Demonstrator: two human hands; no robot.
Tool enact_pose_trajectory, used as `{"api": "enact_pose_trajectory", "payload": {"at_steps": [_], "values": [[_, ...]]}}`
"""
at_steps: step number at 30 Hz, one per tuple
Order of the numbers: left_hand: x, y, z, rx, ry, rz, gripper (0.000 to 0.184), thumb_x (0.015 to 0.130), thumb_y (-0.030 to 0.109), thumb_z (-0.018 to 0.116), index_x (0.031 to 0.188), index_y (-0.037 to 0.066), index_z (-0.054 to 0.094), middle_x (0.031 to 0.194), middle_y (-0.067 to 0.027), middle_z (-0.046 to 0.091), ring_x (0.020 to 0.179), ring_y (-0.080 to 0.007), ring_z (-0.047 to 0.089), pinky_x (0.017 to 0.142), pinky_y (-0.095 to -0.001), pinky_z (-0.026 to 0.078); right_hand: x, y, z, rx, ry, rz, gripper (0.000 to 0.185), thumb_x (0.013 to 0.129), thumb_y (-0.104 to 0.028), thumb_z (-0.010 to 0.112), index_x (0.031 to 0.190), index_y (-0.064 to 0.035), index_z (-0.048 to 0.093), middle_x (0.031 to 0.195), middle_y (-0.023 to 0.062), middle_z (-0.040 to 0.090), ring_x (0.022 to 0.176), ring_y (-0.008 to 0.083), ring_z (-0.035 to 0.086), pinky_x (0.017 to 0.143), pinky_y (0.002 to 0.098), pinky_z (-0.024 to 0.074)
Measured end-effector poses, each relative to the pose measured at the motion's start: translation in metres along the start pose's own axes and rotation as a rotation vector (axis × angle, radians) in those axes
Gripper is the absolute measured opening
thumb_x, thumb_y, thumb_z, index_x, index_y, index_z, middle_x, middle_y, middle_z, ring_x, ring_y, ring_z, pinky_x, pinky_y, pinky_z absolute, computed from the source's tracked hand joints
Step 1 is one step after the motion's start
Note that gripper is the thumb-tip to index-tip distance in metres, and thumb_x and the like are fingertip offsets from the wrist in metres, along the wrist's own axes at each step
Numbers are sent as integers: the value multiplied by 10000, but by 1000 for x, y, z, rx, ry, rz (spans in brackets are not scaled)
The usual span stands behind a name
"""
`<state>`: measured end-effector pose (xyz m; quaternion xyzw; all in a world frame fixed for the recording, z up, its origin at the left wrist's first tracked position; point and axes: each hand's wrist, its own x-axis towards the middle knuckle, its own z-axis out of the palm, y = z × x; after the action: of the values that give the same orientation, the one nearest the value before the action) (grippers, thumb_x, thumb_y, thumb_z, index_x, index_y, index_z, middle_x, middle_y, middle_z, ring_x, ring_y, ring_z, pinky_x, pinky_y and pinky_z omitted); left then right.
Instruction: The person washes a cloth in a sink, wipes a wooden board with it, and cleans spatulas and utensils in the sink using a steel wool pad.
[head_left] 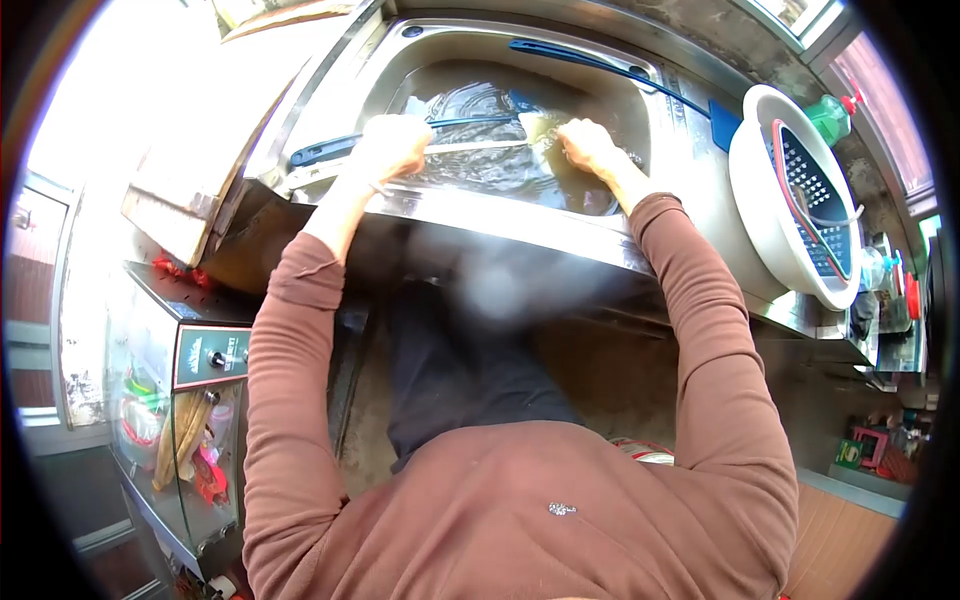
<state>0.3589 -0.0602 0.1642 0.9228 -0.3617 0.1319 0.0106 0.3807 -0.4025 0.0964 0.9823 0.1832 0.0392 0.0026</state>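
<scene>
My left hand (397, 145) is closed in a fist over the front of a steel sink (450, 200), around a long blue spatula (325, 149). Its thick handle sticks out to the left, and its thin shaft runs right over the water. A pale, narrow strip (480, 146) lies just below the shaft; I cannot tell what it is. My right hand (590, 145) is closed beside a pale yellowish scrubbing cloth (541, 126) at the spatula's far end, its fingertips partly hidden. Murky, rippling water (470, 165) fills the basin.
Another blue spatula (570, 55) rests across the sink's back right corner. A white basin (757, 190) holding a blue perforated basket (815, 200) stands right, beside a green bottle (828, 120). A glass cabinet (180, 440) stands low left; a wooden board (170, 210) is above it.
</scene>
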Motion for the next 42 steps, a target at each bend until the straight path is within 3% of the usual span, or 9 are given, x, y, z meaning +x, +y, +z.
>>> {"api": "enact_pose_trajectory", "payload": {"at_steps": [10, 14, 22, 24, 26, 28, 30, 36, 42], "values": [[6, 44, -18, 51, 282, -98, 103, 762, 127, 623, 757, 31, 658, 726, -164, 644, 707, -312, 657, 665, -398, 532, 2, -125, -58, 747, 353, -353, 167, 769, -46, 615, 930, -54, 659, 743, 138, 658, 710, 300, 645, 646, 403, 502], [16, 47, -14, 12, 466, -72, 75, 766, 97, 584, 752, 44, 635, 695, -151, 625, 683, -304, 653, 629, -391, 530, 0, -128, -79, 371, 666, -374, 134, 783, -38, 606, 882, -101, 669, 800, 122, 646, 787, 305, 607, 726, 401, 513], [-10, 29, 5, -45, 34, -117, 134, 754, 144, 625, 850, 71, 682, 780, -147, 653, 761, -314, 661, 670, -434, 518, -1, -36, -11, 67, -30, -266, 179, 752, -47, 625, 911, -96, 692, 821, 151, 651, 915, 335, 633, 800, 385, 504], [-45, 15, -29, -93, 446, 94, 235, 798, 236, 672, 949, 57, 690, 820, -125, 644, 798, -302, 640, 701, -403, 516, -7, -29, -6, 41, -5, -379, 155, 747, -49, 625, 883, -79, 693, 827, 158, 654, 908, 343, 644, 788, 386, 512], [-79, -1, -31, -353, 645, -140, 246, 883, 239, 625, 1032, 50, 679, 888, -137, 663, 796, -298, 648, 667, -381, 523, -5, -28, 3, 43, -37, -276, 186, 719, -13, 626, 888, -51, 694, 908, 169, 674, 900, 362, 648, 779, 400, 525], [-105, 23, -81, 122, 375, -621, 208, 924, 225, 588, 1033, 76, 685, 835, -127, 699, 759, -306, 678, 697, -377, 544, 5, -41, -10, 4, -238, -156, 256, 709, 28, 607, 940, -38, 695, 1005, 187, 674, 969, 382, 634, 809, 412, 520], [-128, 14, -57, 75, 459, -631, 215, 907, 239, 619, 1035, 76, 677, 797, -114, 694, 721, -291, 678, 674, -370, 547, 10, -52, -13, -94, -300, -154, 186, 715, -13, 625, 884, -23, 700, 924, 196, 681, 890, 374, 660, 751, 412, 532], [-131, -29, -4, -470, 456, -756, 229, 889, 235, 674, 997, 34, 665, 799, -84, 682, 767, -217, 681, 661, -336, 555, 14, -51, -50, 222, -282, -141, 182, 654, -56, 653, 826, -20, 700, 862, 199, 683, 774, 345, 662, 697, 380, 517], [-77, 16, -52, -1860, 825, -631, 254, 907, 134, 632, 1122, 8, 585, 1082, -141, 632, 926, -299, 659, 817, -412, 552, 4, -76, -99, 1155, 202, -248, 130, 759, -31, 630, 885, -63, 629, 817, -18, 594, 785, 94, 552, 759, 225, 449]]}}
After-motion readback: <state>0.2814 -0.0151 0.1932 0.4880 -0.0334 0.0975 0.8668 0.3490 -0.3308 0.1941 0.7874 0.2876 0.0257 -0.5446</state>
